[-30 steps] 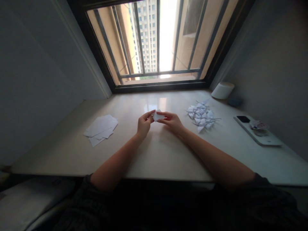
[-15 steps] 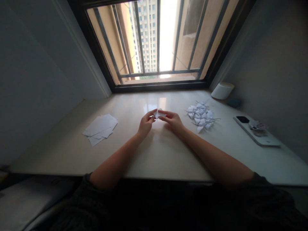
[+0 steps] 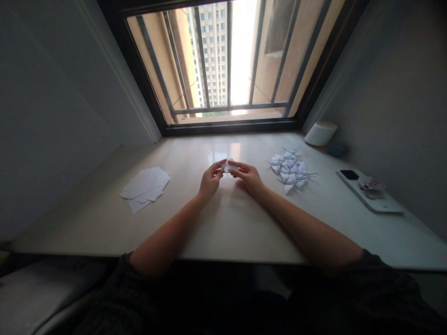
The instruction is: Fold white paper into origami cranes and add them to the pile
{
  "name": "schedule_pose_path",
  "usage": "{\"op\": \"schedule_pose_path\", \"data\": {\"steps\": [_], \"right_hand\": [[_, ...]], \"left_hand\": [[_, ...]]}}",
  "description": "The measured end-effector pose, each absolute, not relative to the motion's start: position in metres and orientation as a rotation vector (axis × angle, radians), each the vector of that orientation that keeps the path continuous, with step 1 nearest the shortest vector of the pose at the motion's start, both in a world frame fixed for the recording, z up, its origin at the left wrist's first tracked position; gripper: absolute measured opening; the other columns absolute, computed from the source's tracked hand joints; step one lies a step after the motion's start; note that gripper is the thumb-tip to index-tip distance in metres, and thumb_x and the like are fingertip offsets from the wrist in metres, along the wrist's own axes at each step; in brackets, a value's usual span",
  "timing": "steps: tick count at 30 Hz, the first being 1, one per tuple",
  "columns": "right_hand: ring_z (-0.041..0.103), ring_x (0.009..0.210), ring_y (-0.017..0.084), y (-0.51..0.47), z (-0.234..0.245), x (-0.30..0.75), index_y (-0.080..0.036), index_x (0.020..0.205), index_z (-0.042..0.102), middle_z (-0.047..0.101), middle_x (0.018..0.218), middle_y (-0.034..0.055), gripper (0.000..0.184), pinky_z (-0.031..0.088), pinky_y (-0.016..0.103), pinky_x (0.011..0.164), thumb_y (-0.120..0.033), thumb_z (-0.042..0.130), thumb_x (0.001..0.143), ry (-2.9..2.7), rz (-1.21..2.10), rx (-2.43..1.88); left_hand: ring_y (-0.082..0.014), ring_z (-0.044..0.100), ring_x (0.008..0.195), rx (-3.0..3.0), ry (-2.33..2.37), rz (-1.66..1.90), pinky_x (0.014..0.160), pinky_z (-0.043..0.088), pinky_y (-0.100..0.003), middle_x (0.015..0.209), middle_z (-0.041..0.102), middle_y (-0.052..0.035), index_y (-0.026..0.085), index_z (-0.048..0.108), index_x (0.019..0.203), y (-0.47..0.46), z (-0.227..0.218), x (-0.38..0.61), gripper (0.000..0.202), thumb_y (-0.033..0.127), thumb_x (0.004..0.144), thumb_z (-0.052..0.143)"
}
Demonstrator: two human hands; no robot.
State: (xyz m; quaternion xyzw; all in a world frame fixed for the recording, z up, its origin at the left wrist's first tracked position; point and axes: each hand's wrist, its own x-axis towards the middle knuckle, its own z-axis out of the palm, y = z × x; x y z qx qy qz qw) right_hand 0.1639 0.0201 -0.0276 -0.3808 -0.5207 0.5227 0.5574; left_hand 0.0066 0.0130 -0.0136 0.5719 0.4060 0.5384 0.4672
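A small folded piece of white paper (image 3: 229, 165) is held between both hands, just above the middle of the pale sill. My left hand (image 3: 210, 177) pinches its left side with thumb and fingertips. On the other side, my right hand (image 3: 248, 174) grips it the same way, and the fingers partly cover it. To the left lies a loose stack of flat white paper sheets (image 3: 145, 186). A pile of small folded paper pieces (image 3: 290, 168), several with thin pointed ends, sits to the right of my right hand.
At the right stands a phone-like white slab (image 3: 370, 197) lying flat with a small round item (image 3: 372, 184) on it. A white cup-like container (image 3: 320, 133) and a dark bluish object (image 3: 337, 150) are by the right wall. A barred window (image 3: 230, 126) closes the far side.
Both hands keep hold of the folded paper in nearly the same place, with only slight finger movement. The whole view has shifted a little.
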Motion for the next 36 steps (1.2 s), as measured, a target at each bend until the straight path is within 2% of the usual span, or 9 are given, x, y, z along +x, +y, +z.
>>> {"op": "schedule_pose_path", "data": {"steps": [11, 19, 27, 36], "right_hand": [[0.059, 0.068, 0.015, 0.018, -0.0242, 0.1621, -0.024, 0.104, 0.073, 0.073, 0.081, 0.0029, 0.048, 0.048, 0.032, 0.071, -0.046, 0.079, 0.061, -1.22, 1.263, -0.9], [0.058, 0.068, 0.014, 0.018, -0.0255, 0.1611, -0.024, 0.105, 0.073, 0.072, 0.081, 0.0027, 0.048, 0.047, 0.032, 0.07, -0.045, 0.079, 0.063, -1.227, 1.253, -0.893], [0.057, 0.067, 0.015, 0.0177, -0.0252, 0.1605, -0.023, 0.107, 0.072, 0.071, 0.075, 0.0019, 0.051, 0.047, 0.032, 0.07, -0.045, 0.079, 0.062, -1.253, 1.233, -0.898], [0.057, 0.066, 0.014, 0.0195, -0.0287, 0.1602, -0.023, 0.106, 0.073, 0.072, 0.079, 0.0022, 0.046, 0.045, 0.031, 0.069, -0.042, 0.079, 0.064, -1.215, 1.272, -0.862]], "left_hand": [[-0.016, 0.062, 0.085, 1.454, 1.035, 1.317, 0.075, 0.049, -0.027, 0.104, 0.071, -0.0056, 0.022, 0.071, 0.106, 0.0121, -0.0111, 0.0041, 0.03, 0.021, 0.078, 0.06], [-0.0153, 0.062, 0.081, 1.412, 1.033, 1.308, 0.074, 0.048, -0.028, 0.105, 0.071, -0.0064, 0.021, 0.072, 0.105, 0.0104, -0.0073, 0.0045, 0.029, 0.024, 0.077, 0.063], [-0.0156, 0.062, 0.082, 1.382, 1.051, 1.32, 0.073, 0.049, -0.028, 0.107, 0.071, -0.0059, 0.022, 0.071, 0.108, 0.0097, -0.008, 0.0054, 0.032, 0.025, 0.076, 0.064], [-0.0145, 0.062, 0.081, 1.399, 1.038, 1.33, 0.073, 0.049, -0.027, 0.105, 0.07, -0.0058, 0.022, 0.07, 0.111, 0.0144, -0.0136, 0.0031, 0.034, 0.024, 0.077, 0.064]]}}
